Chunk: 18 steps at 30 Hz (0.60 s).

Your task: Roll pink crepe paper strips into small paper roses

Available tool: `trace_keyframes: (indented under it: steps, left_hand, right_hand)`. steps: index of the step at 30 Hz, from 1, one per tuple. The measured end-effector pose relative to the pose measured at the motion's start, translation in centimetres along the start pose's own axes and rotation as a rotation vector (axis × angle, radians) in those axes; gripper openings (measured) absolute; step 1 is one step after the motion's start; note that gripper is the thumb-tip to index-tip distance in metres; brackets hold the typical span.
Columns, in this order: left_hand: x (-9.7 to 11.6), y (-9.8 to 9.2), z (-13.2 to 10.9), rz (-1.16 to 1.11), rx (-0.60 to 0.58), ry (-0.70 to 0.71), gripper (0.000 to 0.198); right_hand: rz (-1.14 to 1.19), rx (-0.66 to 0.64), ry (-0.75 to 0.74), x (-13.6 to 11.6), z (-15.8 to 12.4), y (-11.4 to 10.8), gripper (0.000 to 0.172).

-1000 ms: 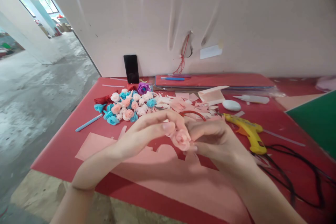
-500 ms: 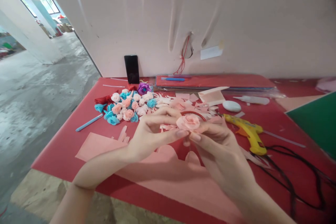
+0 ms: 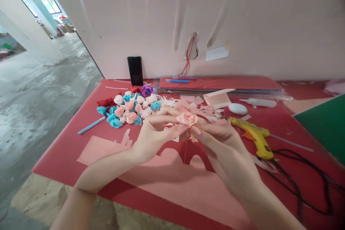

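A small pink paper rose (image 3: 187, 118) is pinched between both hands above the middle of the table. My left hand (image 3: 153, 133) grips its left side, with the thumb at the base and the fingers behind. My right hand (image 3: 226, 143) closes on the right side, its thumb also near the base. A thin glue-like thread hangs below the flower. Under the hands lies a pink paper sheet (image 3: 175, 179) with scalloped cut-outs. Behind them are loose pink paper petals and scraps (image 3: 185, 107), partly hidden by the fingers.
Several finished paper roses (image 3: 126, 109) in blue, pink and white are piled at the left, beside a blue pen (image 3: 91, 125). A yellow glue gun (image 3: 257, 138) with black cable lies at the right. A phone (image 3: 135, 71) leans on the white panel. A white oval object (image 3: 237, 108) sits behind the gun.
Both hands have shifted the rose slightly left and up, and it is turned so its side shows more. A thin thread now hangs beneath it.
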<state>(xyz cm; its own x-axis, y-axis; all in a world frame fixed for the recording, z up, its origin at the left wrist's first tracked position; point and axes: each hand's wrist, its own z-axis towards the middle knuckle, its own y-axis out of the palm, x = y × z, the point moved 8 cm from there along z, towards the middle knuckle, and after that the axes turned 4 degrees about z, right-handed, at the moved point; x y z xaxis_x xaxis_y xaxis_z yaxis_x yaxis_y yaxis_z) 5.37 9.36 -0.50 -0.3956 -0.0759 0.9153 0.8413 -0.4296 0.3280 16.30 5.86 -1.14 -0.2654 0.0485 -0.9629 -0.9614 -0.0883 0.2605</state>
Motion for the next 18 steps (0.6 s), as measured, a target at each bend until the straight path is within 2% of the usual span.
trace_keyframes:
  steps: [3, 8, 13, 18]
  left_hand:
    - [0.0, 0.5, -0.1, -0.045, -0.029, -0.027, 0.003]
    - [0.5, 1.1, -0.1, -0.047, -0.064, -0.028, 0.005]
    - [0.8, 1.1, 0.0, 0.006, -0.07, -0.014, 0.012]
    - [0.2, 1.7, -0.1, -0.01, -0.191, -0.079, 0.014]
  right_hand:
    - [0.061, -0.017, 0.092, 0.6, 0.3, 0.1, 0.015]
    - [0.144, -0.071, 0.149, 0.9, 1.0, 0.5, 0.018]
    - [0.282, -0.231, 0.24, 2.0, 1.3, 1.5, 0.019]
    - [0.316, -0.285, 0.231, 2.3, 1.2, 1.9, 0.018]
